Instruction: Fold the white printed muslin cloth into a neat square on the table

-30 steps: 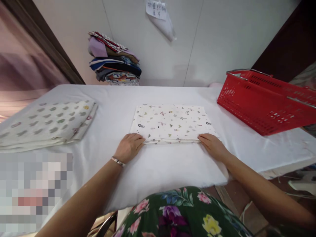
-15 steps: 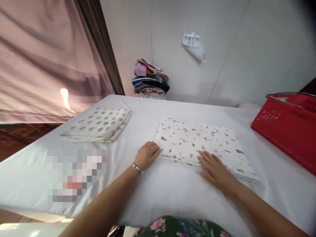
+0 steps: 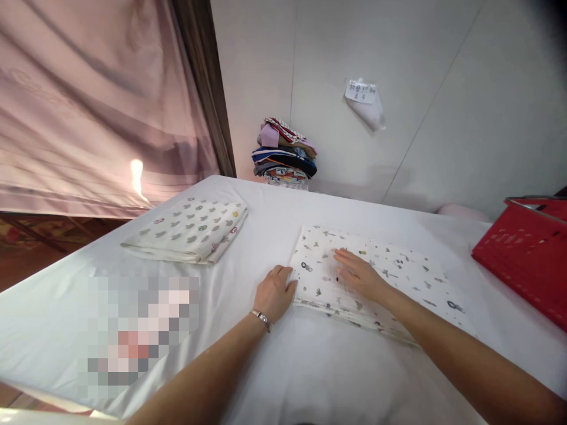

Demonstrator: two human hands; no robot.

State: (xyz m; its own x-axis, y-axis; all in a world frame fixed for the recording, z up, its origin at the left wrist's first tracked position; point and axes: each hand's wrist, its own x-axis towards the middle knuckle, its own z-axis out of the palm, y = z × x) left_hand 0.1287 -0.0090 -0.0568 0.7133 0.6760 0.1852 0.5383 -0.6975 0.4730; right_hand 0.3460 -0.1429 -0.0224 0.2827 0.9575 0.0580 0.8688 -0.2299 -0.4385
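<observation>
A folded white cloth (image 3: 398, 280) with small printed figures lies flat in front of me, its layered edge facing me. My left hand (image 3: 275, 292), with a bracelet at the wrist, has its fingers curled at the cloth's left edge, close to the near corner. Stretched out over the left half of the same cloth is my right hand (image 3: 361, 274), open and slightly blurred, palm down; whether it touches the fabric I cannot tell. A second folded cloth (image 3: 188, 230), with grey leaf-like prints, rests farther left.
A white sheet (image 3: 266, 230) covers the table. The red basket (image 3: 522, 254) stands at the right side. A stack of folded clothes (image 3: 286, 156) is beyond the far edge, and a pink curtain (image 3: 101, 106) hangs at left. A blurred-out patch (image 3: 142, 336) lies front left.
My right hand has moved from the cloth's near edge inward and left over its top. My left hand stays at the left edge. The view has shifted a little.
</observation>
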